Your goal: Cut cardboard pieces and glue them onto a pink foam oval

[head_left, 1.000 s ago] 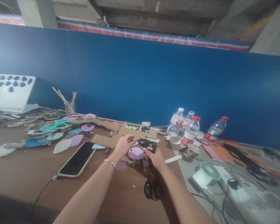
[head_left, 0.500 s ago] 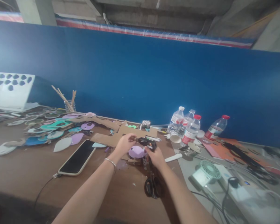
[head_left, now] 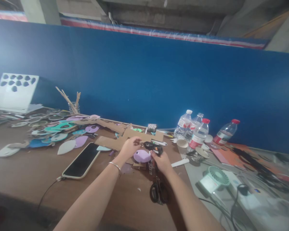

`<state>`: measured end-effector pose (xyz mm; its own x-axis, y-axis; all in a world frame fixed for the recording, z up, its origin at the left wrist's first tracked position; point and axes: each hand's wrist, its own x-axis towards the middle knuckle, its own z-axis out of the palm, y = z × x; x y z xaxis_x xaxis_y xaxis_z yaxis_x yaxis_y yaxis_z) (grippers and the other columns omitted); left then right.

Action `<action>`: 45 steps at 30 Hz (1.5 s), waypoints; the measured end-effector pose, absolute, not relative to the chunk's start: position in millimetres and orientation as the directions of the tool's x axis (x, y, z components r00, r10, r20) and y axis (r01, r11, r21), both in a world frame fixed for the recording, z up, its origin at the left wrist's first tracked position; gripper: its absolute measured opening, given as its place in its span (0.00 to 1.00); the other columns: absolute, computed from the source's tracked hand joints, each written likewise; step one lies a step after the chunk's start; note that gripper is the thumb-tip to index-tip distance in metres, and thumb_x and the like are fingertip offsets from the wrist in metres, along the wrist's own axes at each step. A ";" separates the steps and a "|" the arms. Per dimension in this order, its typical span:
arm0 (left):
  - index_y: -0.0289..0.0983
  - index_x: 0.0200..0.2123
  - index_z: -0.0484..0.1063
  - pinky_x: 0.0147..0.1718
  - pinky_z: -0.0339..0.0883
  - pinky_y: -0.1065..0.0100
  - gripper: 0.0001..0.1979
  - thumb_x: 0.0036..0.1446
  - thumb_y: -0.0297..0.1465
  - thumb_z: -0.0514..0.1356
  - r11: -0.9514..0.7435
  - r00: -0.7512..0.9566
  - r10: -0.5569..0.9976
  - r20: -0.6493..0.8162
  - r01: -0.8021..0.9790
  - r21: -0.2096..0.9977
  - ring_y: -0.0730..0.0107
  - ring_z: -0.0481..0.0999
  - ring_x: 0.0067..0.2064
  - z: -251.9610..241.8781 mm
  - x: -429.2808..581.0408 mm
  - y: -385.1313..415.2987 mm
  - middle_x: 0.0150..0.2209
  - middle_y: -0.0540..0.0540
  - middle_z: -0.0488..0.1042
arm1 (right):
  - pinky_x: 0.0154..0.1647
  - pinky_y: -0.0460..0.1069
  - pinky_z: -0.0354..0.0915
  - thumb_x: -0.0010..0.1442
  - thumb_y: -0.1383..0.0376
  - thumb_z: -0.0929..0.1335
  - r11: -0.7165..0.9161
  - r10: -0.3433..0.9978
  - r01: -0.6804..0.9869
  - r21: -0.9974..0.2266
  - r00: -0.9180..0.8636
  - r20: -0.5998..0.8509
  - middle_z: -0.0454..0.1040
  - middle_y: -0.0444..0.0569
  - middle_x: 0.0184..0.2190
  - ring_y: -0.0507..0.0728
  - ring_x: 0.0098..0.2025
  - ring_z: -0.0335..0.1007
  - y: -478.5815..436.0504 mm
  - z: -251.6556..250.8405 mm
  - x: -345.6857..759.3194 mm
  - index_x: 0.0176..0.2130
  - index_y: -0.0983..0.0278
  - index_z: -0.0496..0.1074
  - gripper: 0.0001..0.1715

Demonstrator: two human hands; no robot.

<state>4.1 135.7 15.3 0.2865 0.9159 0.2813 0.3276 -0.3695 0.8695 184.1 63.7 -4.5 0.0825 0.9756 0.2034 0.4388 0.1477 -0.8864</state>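
My right hand [head_left: 162, 162] is wrapped round a black hot glue gun [head_left: 154, 146], its nozzle pointing left. At the nozzle is my left hand [head_left: 133, 146], fingers pinched together; whatever is between them is too small to make out. A bracelet circles the left wrist. Just below the glue gun a purple fish-shaped piece [head_left: 141, 156] with a dark eye rests over small cardboard scraps [head_left: 139, 166]. Black-handled scissors [head_left: 156, 192] lie on the table below my right hand. Behind my left hand are larger cardboard pieces [head_left: 110, 142].
A phone [head_left: 81, 162] on a cable lies left of my arms. Beyond it spreads a pile of coloured cut-outs [head_left: 60, 127]. On the right stand several water bottles [head_left: 199, 136], a small green fan [head_left: 215, 178] and a power strip [head_left: 250, 200]. A blue partition [head_left: 144, 77] closes off the back.
The whole view has shifted slightly, so things sit a little further right. Both hands keep nearly the same pose, the glue gun still in the right one.
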 end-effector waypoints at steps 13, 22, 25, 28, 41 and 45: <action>0.36 0.37 0.70 0.37 0.68 0.66 0.13 0.44 0.28 0.61 -0.356 0.255 0.922 0.290 0.271 0.894 0.65 0.74 0.37 14.3 2.4 139.2 0.35 0.43 0.75 | 0.26 0.46 0.61 0.55 0.48 0.60 0.144 0.967 0.440 -0.886 0.126 0.220 0.66 0.44 0.10 0.53 0.17 0.65 62.1 -0.7 185.4 0.15 0.63 0.64 0.28; 0.35 0.39 0.71 0.39 0.68 0.65 0.15 0.44 0.28 0.61 -0.345 0.239 0.928 0.285 0.266 0.900 0.65 0.74 0.39 17.0 1.0 136.8 0.38 0.42 0.74 | 0.29 0.47 0.62 0.54 0.46 0.60 0.114 0.960 0.474 -0.873 0.176 0.220 0.67 0.45 0.10 0.55 0.19 0.67 59.8 6.8 185.1 0.13 0.62 0.64 0.30; 0.35 0.39 0.70 0.39 0.68 0.64 0.15 0.45 0.29 0.60 -0.338 0.238 0.931 0.278 0.272 0.901 0.65 0.74 0.39 17.3 -0.1 137.4 0.39 0.41 0.74 | 0.29 0.48 0.62 0.55 0.46 0.59 0.114 0.966 0.476 -0.872 0.151 0.209 0.67 0.45 0.10 0.55 0.19 0.67 58.6 8.7 185.2 0.12 0.62 0.63 0.31; 0.35 0.39 0.70 0.39 0.68 0.63 0.14 0.45 0.29 0.60 -0.336 0.240 0.931 0.274 0.274 0.901 0.64 0.74 0.39 18.2 -0.7 137.7 0.38 0.41 0.74 | 0.30 0.48 0.62 0.54 0.47 0.60 0.095 0.967 0.480 -0.872 0.164 0.195 0.67 0.46 0.10 0.55 0.19 0.68 57.4 10.7 185.4 0.12 0.62 0.64 0.31; 0.33 0.39 0.69 0.41 0.68 0.62 0.16 0.43 0.28 0.62 -0.284 0.195 0.946 0.259 0.110 0.953 0.64 0.74 0.40 14.7 1.0 143.1 0.38 0.41 0.75 | 0.29 0.49 0.62 0.54 0.46 0.60 0.071 0.964 0.492 -0.868 0.191 0.188 0.69 0.47 0.12 0.58 0.20 0.69 60.1 6.6 185.9 0.18 0.64 0.70 0.29; 0.34 0.39 0.69 0.41 0.67 0.61 0.15 0.44 0.28 0.61 -0.269 0.194 0.949 0.248 0.089 0.959 0.65 0.74 0.39 14.7 1.3 142.1 0.38 0.41 0.75 | 0.32 0.50 0.61 0.55 0.49 0.61 0.024 0.911 0.634 -0.773 0.304 0.277 0.76 0.51 0.28 0.61 0.33 0.71 61.4 8.8 189.9 0.38 0.63 0.72 0.23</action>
